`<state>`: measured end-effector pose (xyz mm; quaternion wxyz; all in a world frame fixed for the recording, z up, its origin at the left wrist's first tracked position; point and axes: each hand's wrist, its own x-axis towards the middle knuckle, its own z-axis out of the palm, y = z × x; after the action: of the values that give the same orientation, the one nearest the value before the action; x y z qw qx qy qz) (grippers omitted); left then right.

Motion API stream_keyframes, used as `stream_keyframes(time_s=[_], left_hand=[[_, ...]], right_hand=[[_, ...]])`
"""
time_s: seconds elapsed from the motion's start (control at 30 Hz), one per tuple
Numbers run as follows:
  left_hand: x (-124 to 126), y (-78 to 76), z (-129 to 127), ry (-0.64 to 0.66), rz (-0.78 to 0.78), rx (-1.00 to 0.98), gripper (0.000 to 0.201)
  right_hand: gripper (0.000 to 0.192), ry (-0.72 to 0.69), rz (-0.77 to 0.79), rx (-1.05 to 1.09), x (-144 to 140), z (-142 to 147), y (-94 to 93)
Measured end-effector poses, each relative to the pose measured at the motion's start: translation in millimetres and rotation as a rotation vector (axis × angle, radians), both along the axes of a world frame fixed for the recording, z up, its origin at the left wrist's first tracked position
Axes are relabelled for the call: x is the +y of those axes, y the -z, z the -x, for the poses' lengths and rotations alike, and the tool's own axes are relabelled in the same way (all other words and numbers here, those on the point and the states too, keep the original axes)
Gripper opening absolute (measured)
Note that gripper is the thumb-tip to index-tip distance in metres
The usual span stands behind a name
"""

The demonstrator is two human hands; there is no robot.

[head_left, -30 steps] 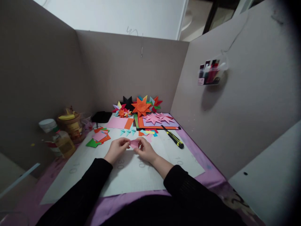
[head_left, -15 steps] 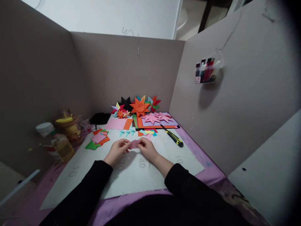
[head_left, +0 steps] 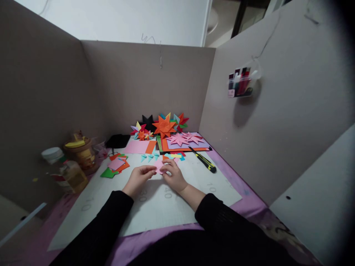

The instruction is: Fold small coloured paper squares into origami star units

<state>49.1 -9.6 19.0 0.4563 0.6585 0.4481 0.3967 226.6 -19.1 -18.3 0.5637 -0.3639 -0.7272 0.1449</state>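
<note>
A small pink piece of paper (head_left: 159,166) is held up between my two hands, above the white board (head_left: 155,207). My left hand (head_left: 139,178) pinches its left edge between thumb and fingers. On the other edge, my right hand (head_left: 174,176) grips it, fingers bent. Just beyond the hands lie small folded light-blue paper pieces (head_left: 150,157) in a row, with coloured paper scraps (head_left: 176,156) to their right. A pile of orange, green and pink paper squares (head_left: 116,164) rests to the left of my hands.
A yellow-black utility knife (head_left: 203,161) lies at right. Folded paper stars (head_left: 164,126) stand against the back wall, and pink stars (head_left: 179,139) lie on stacked sheets. At left are a glue bottle (head_left: 72,176), a pot (head_left: 81,153) and a black flat object (head_left: 118,140). Grey panels enclose three sides.
The pink paper has turned from a flat, darker tilt to a more upright, lighter face. My right hand's fingers have lifted and shifted on it. The view has moved slightly.
</note>
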Motion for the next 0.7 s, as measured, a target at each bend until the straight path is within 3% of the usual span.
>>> stream_keyframes(time_s=[0.23,0.33,0.43,0.57,0.7], left_hand=[[-3,2.2,-5,0.014,0.069,-0.087,0.037],[-1,7.3,-5,0.031,0.134,-0.086,0.042],[1,12.3,-2,0.094,0.140,0.035,0.043],[3,15.7,6,0.219,-0.103,0.359,0.032],[3,15.5,13,0.237,-0.401,0.608,0.024]], right_hand=[[0.006,0.025,-0.005,0.010,0,1,-0.6],[0.007,0.100,-0.035,-0.111,3,0,2.7],[0.011,0.155,-0.053,-0.300,6,-2,5.8],[0.015,-0.021,-0.023,-0.513,9,-5,8.7],[0.018,-0.217,0.028,-0.539,12,-11,10.4]])
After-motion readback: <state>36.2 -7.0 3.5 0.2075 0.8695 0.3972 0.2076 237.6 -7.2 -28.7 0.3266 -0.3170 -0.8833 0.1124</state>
